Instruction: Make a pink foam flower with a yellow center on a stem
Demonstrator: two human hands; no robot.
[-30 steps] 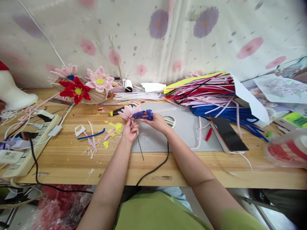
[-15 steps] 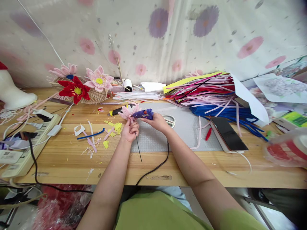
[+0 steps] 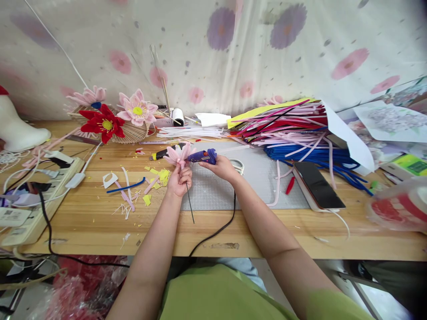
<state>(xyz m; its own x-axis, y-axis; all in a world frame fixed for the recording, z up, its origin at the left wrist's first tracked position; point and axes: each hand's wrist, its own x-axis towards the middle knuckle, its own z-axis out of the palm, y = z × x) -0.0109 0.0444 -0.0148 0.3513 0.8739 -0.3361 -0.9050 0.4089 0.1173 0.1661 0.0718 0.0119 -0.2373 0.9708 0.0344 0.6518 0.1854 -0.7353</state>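
Note:
My left hand (image 3: 180, 181) is closed round the base of a pink fuzzy flower (image 3: 178, 154), whose thin dark stem (image 3: 190, 206) hangs below the fingers. In my right hand (image 3: 223, 169) is a blue glue gun (image 3: 203, 156), held by its handle, with its front end pointing left at the flower's right side. Whether the nozzle touches the flower cannot be made out. Both hands are over the left part of a grey cutting mat (image 3: 253, 186). A black cord (image 3: 216, 232) runs down from the glue gun across the table edge.
Scissors (image 3: 237, 166) lie behind my right hand. Yellow scraps (image 3: 163, 176) and a blue strip (image 3: 126, 185) are at left, near a power strip (image 3: 43, 200). Finished flowers (image 3: 137, 110) stand at back left; pipe cleaners (image 3: 287, 122) and a phone (image 3: 318, 184) are at right.
The glue gun has moved slightly right, away from the flower's middle, and more of the flower shows. My left hand and the stem have shifted slightly left.

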